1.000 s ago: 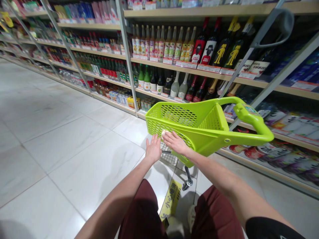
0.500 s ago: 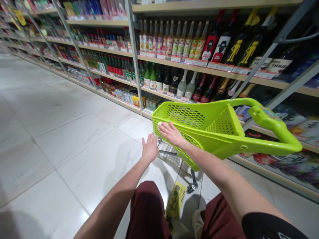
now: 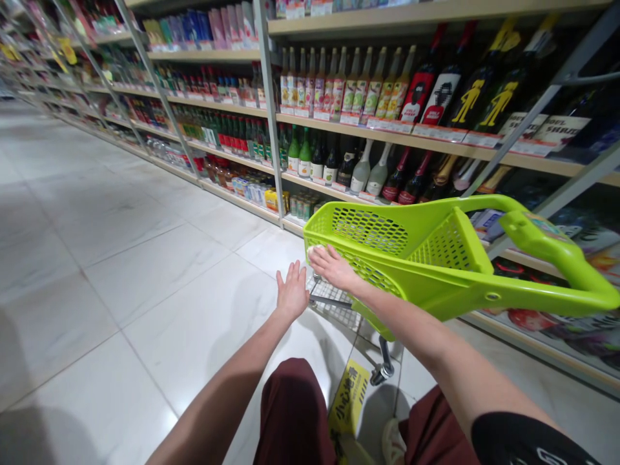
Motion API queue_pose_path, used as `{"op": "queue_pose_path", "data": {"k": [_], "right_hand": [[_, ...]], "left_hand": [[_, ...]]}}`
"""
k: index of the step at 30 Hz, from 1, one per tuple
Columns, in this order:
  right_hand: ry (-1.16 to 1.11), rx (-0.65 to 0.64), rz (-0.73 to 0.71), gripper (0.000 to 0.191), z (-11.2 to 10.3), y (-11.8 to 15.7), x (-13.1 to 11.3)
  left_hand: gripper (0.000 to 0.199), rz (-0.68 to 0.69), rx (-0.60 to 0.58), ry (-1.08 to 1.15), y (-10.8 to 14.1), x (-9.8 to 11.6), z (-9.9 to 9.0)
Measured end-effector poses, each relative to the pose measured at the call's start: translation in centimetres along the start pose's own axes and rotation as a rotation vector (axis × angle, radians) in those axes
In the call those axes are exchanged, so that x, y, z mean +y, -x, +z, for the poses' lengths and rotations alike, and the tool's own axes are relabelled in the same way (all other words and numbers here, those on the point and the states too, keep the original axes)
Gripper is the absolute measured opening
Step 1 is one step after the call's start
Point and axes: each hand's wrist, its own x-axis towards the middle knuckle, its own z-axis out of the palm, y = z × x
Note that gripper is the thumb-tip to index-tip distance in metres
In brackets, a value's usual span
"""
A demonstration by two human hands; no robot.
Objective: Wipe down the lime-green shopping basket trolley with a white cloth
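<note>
Moved nearer the front of the green shopping cart [image 3: 445, 284], a white wad [image 3: 314, 249] is pressed to its side under the right hand [image 3: 335, 266], flattened apparently for contact; the left hand [image 3: 293, 292] is held spread alongside.

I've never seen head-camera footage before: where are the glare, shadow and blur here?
Head view: glare whitens patches of the tiled floor; head view: a soft shadow falls left of the left hand; head view: distant shelves at upper left look smeared, the green cart sharper.
</note>
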Motion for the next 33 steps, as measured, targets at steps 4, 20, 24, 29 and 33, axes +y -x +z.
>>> {"op": "queue_pose_path", "data": {"k": [4, 20, 24, 29, 33], "right_hand": [[0.016, 0.001, 0.084, 0.029, -1.9, -0.8, 1.8], [0.065, -0.091, 0.093, 0.03, -5.5, 6.8, 1.0], [0.017, -0.171, 0.067, 0.025, -4.5, 10.4, -1.3], [0.003, -0.088, 0.099, 0.031, -6.9, 9.7, -0.9], [0.036, -0.055, 0.168, 0.033, -7.9, 9.4, 0.7]], "left_hand": [[0.057, 0.02, -0.005, 0.003, -0.2, 1.2, -0.9], [0.058, 0.129, 0.046, 0.031, 1.1, 5.2, -3.2], [0.057, 0.164, 0.061, 0.037, 1.8, 6.1, -3.6], [0.057, 0.176, 0.043, 0.032, 1.9, 7.2, -4.0], [0.058, 0.194, 0.041, 0.035, 1.6, 8.7, -4.8]]}}
